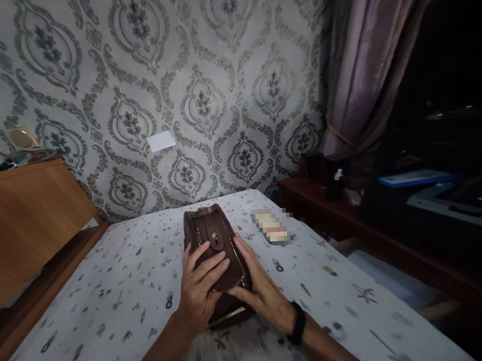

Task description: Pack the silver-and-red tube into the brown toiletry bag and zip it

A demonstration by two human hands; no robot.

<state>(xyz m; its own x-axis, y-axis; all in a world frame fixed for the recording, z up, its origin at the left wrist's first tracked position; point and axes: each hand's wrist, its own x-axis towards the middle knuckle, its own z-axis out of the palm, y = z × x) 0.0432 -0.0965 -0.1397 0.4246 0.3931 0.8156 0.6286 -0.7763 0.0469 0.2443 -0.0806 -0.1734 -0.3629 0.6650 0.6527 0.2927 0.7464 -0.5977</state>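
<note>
A dark brown handbag (224, 281) with gold zips and a small gold clasp lies on the patterned bed sheet. My left hand (200, 279) grips it from the left, its fingers stretched across the front flap below the clasp. Along the right side, my right hand (258, 282) holds the bag's edge, with the thumb near the lower rim of the flap. A black band (297, 323) circles my right wrist. Both thumbs come close together at the flap's lower edge. The bag's underside is hidden.
To the bag's right lies a pixelated flat item (272, 227) on the sheet (120, 273). A wooden headboard-like panel (32, 213) stands left. At right are a dark red-brown table (306, 193) and a tied purple curtain (360, 72). The patterned wall (204, 96) closes off the back.
</note>
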